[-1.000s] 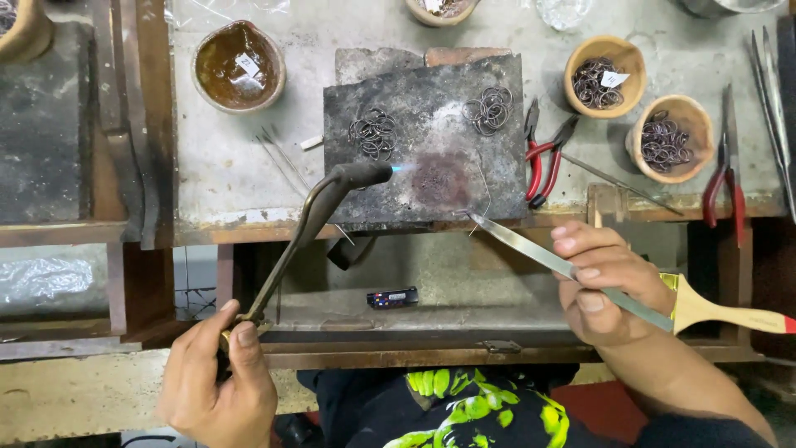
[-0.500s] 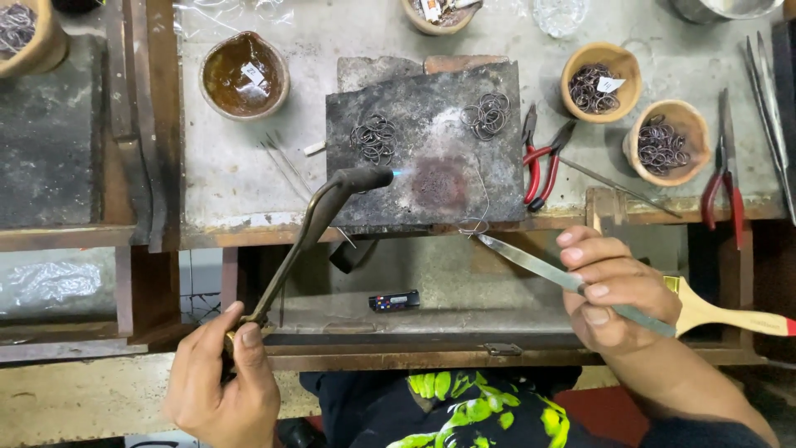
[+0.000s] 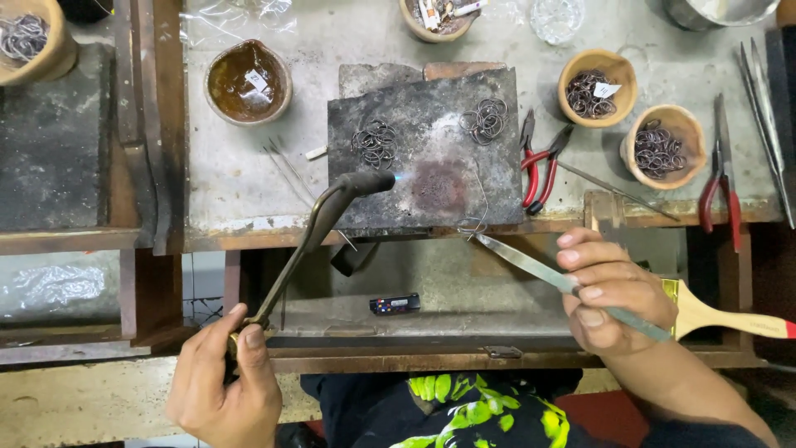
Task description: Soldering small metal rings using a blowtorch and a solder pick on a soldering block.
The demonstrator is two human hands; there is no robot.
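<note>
Both hands are being kept below the bench edge: the left hand [image 3: 222,388] is being closed around the handle of a torch [image 3: 319,228], the right hand [image 3: 615,292] is being pinched on long tweezers [image 3: 531,261]. A small blue flame is being thrown from the torch tip onto the dark soldering block [image 3: 424,153], beside a reddened patch. A thin wire ring [image 3: 473,226] is being held by the tweezer tips at the block's front edge. Two heaps of rings are being left lying near the block's far edge. Open room is being left between the wrists, over the drawer tray [image 3: 431,282]. Red pliers [image 3: 539,166] and bowls of rings [image 3: 659,148] are being kept to the right on the worn grey bench [image 3: 249,182]
</note>
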